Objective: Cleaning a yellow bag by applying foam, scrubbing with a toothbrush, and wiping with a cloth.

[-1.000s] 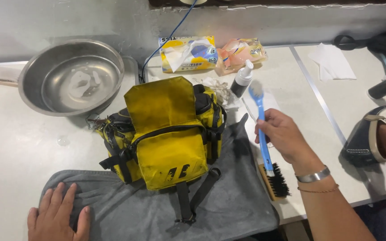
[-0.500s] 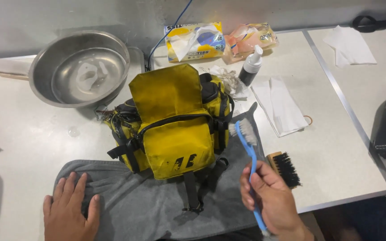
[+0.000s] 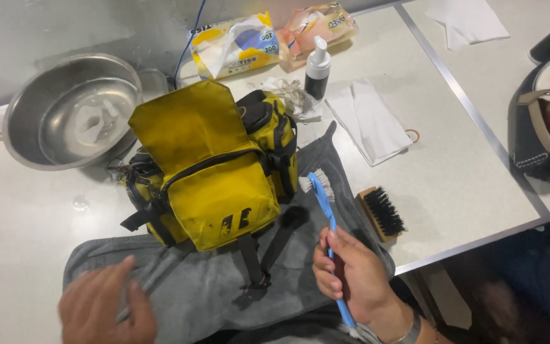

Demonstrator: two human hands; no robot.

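Head view: a blue brush [image 3: 327, 220] is gripped by the right hand [image 3: 351, 277], bristles just beside the yellow bag [image 3: 214, 172]; the left hand [image 3: 106, 306], blurred, is pressed loosely on the grey towel [image 3: 211, 290] under the bag, seemingly steadying it.

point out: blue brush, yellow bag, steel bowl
blue brush [image 3: 323, 202]: head view, on the handle just below the bristle head.
yellow bag [image 3: 224, 200]: head view, on the front pocket.
steel bowl [image 3: 33, 105]: head view, on the inner left wall.
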